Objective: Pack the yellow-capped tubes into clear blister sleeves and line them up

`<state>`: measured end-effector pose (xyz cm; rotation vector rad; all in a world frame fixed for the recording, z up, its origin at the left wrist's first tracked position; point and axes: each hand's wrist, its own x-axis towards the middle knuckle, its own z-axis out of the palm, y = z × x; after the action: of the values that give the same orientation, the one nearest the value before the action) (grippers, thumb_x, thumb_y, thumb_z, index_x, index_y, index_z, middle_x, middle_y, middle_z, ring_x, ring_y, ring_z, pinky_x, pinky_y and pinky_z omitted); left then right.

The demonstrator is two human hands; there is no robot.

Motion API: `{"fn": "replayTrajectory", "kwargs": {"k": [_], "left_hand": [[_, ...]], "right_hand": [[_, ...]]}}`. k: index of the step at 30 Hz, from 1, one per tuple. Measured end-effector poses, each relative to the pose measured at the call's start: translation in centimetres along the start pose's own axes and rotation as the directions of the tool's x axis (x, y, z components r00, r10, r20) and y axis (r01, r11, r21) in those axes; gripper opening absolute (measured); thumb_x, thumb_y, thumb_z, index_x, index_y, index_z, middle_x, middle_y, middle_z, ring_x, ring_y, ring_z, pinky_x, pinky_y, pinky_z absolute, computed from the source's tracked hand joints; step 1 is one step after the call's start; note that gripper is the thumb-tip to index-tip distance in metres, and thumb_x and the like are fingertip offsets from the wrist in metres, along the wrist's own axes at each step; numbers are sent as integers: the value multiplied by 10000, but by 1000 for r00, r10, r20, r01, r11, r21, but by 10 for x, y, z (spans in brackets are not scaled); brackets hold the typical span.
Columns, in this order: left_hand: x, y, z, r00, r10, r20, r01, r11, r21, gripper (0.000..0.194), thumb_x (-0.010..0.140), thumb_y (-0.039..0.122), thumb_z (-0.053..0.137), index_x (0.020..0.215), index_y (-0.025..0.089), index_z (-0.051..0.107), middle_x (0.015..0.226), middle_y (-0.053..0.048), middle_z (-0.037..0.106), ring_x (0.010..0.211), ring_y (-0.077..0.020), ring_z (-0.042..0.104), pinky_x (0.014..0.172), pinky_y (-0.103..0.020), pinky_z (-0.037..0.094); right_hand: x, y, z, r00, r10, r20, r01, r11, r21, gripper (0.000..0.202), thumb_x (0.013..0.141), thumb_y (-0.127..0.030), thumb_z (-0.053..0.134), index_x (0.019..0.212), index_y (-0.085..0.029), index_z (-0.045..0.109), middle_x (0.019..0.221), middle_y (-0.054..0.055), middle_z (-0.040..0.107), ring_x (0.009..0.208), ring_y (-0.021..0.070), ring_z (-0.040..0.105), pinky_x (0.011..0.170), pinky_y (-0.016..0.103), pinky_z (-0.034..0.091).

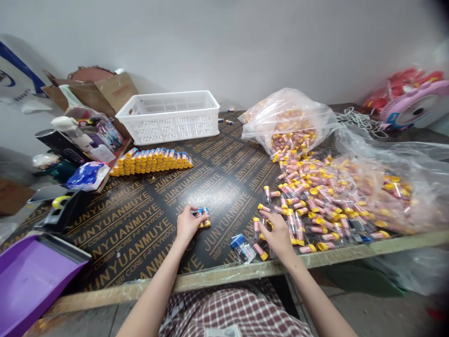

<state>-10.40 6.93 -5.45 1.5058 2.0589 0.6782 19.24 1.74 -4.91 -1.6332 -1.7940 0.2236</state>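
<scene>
Tube [256, 228], pink, lies at nine o'clock from the right hand [277, 232], the nearer one, its long axis running roughly twelve to six, yellow cap at twelve. The right fingers are curved beside it; whether they grip it, I cannot tell. At its ten o'clock, the left hand [187, 224] pinches blue tubes [205, 215].

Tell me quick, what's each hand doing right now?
Left hand: closed on small blue-and-yellow tubes.
Right hand: fingers curled beside a yellow-capped tube; can't tell if it's gripped.
</scene>
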Motion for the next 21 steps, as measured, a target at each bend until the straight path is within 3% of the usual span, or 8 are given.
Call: {"fn": "replayTrajectory", "kwargs": {"k": [5,7,9,11,14,18,21], "left_hand": [[-29,28,4,978,183,-96,-163,968,188,407,708,576,580,856,198,594,736,-53,631,689,-204,585,607,-264,354],[-51,39,16,954,298,19,-297,942,156,337,723,532,593,752,196,597,754,-48,630,695,-189,572,620,-262,348],[-71,47,33,910,350,222,-374,924,76,278,679,461,667,682,193,595,729,-30,628,679,-178,560,605,-257,335],[-85,50,49,885,336,324,-365,930,34,212,649,367,709,667,186,600,703,-17,629,663,-170,552,585,-250,322],[-90,48,61,903,283,323,-295,955,-13,114,678,262,679,662,174,609,678,-11,633,644,-152,547,583,-238,322],[-87,44,60,906,286,313,-271,958,-91,79,719,196,617,642,180,627,639,-12,632,633,-151,550,607,-238,330],[-89,43,57,906,318,279,-292,947,-130,78,732,155,584,741,205,644,656,-14,641,634,-162,563,626,-247,336]], "right_hand": [[1,-6,8,997,7,75,3,992,-129,324,806,-300,540,1072,-135,622,919,125,665,892,283,531,850,438,401],[5,-11,11,993,13,114,6,987,-161,367,767,-311,592,1085,-130,615,919,143,660,935,310,516,870,465,369],[10,-16,16,989,32,144,-5,983,-181,365,734,-290,620,1060,-125,625,855,149,657,939,329,515,850,475,364],[14,-17,20,985,56,166,-25,983,-180,346,715,-247,616,1039,-128,631,791,134,652,897,320,534,803,447,387],[18,-16,21,979,88,185,-64,989,-130,406,722,-213,569,1122,-150,586,771,78,646,793,249,570,722,355,429],[16,-15,11,977,118,175,-116,993,-22,483,769,-192,459,1252,-182,468,847,24,633,676,151,580,649,269,461],[11,-20,0,983,123,139,-146,975,168,453,790,-217,451,1241,-177,467,918,42,637,741,162,596,677,287,480]]}}
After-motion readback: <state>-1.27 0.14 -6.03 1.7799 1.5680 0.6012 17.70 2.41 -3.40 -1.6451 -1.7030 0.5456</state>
